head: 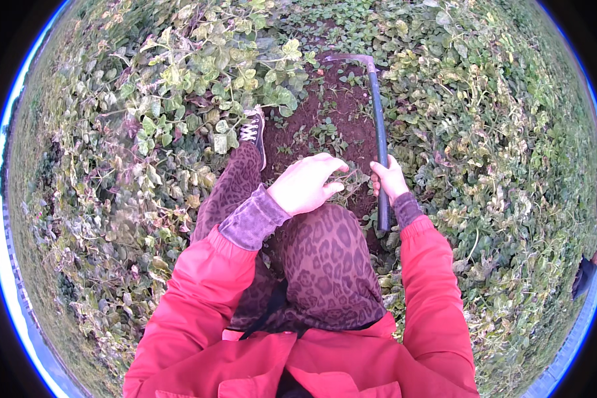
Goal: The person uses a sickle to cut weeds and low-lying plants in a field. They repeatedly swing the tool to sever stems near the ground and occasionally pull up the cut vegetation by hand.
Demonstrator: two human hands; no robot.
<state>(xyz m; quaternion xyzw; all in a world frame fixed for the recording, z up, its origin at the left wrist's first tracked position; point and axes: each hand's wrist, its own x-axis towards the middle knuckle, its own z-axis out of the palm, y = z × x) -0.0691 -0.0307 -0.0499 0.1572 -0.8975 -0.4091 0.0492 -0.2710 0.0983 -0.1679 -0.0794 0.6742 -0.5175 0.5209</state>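
My right hand (389, 180) is closed around the dark handle of a sickle (379, 119), near its lower end. The sickle's thin curved blade (350, 58) points left over the bare soil at the top of the strip. My left hand (306, 185) hovers above my bent knee, palm down, thumb and forefinger apart. Thin stems of a weed tuft (352, 185) show at those fingertips. The other fingers are hidden beneath the hand, so a grip on the stems cannot be made out.
Reddish-brown soil (346, 102) with small green weeds (328, 132) runs ahead between leafy, partly yellowed crop plants (438, 119). More crop foliage (224, 64) overhangs the strip at left, by my laced shoe (253, 130). A person (584, 273) is at the far right edge.
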